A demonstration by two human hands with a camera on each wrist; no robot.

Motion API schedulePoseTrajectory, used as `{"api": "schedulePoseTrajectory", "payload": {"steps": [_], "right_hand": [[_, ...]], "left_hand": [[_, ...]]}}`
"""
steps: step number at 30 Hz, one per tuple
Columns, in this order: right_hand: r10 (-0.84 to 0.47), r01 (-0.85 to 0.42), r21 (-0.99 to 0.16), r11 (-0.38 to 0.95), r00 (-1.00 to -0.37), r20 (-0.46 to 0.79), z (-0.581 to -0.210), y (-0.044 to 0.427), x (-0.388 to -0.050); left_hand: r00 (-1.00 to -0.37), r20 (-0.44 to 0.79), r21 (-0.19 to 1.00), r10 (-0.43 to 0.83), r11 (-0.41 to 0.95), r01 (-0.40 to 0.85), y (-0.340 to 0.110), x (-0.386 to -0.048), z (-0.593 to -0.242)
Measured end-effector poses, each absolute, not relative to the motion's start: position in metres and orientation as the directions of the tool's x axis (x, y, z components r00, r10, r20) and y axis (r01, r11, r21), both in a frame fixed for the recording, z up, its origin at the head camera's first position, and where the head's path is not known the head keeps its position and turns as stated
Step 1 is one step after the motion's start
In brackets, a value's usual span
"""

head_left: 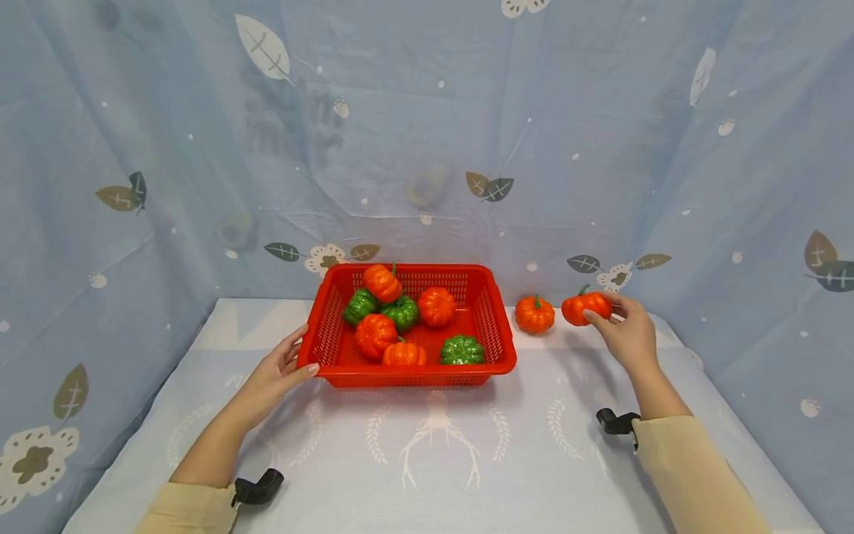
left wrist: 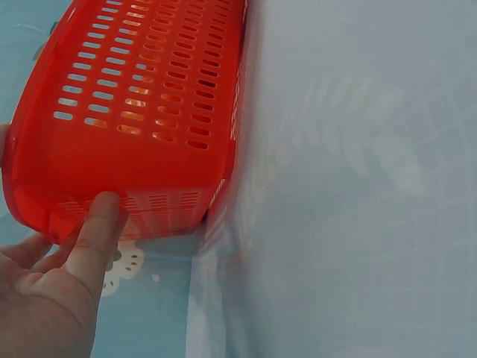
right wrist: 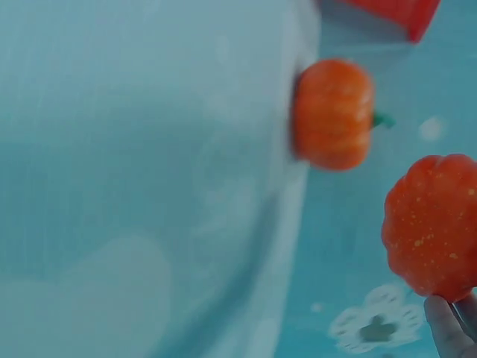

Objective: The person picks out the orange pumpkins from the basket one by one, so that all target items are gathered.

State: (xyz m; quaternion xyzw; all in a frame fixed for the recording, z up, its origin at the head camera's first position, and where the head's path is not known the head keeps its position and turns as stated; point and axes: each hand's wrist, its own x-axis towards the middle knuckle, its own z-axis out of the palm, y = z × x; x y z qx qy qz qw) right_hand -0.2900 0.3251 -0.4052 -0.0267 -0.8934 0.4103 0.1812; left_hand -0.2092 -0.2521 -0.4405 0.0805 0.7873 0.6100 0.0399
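Note:
In the head view a red basket (head_left: 414,380) holds several orange and green pumpkins. My left hand (head_left: 267,382) grips its left end near the front corner; the left wrist view shows the fingers of that hand (left wrist: 56,291) against the red basket (left wrist: 134,168). At the right, my right hand (head_left: 630,337) pinches an orange pumpkin (head_left: 584,308) by its side, stem up, held above the table. The right wrist view shows this pumpkin (right wrist: 436,231) with fingertips (right wrist: 443,321) at its edge. Another orange pumpkin (head_left: 534,315) stands between the basket and my right hand.
A white patterned table (head_left: 440,460) lies under the basket. Behind it and at both sides hangs a blue curtain (head_left: 400,133) with leaf and flower prints. Black wrist mounts (head_left: 259,488) stick out at both sleeves, above the table.

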Motion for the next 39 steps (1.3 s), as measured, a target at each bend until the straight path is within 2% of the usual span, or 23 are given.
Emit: {"api": "schedulePoseTrajectory", "payload": {"steps": [14, 32, 39], "right_hand": [[0.223, 0.039, -0.717, 0.696, -0.961, 0.164, -0.438, 0.347, -0.337], [0.216, 0.12, -0.761, 0.637, -0.976, 0.027, -0.443, 0.343, -0.34], [0.239, 0.184, -0.713, 0.676, -0.971, -0.023, -0.436, 0.341, -0.332]], "left_hand": [[-0.981, 0.051, 0.973, 0.189, 0.212, 0.091, -0.252, -0.21, -0.441], [-0.981, 0.058, 0.974, 0.184, 0.204, 0.096, -0.251, -0.209, -0.441], [-0.981, 0.057, 0.977, 0.186, 0.193, 0.093, -0.252, -0.208, -0.441]]}}
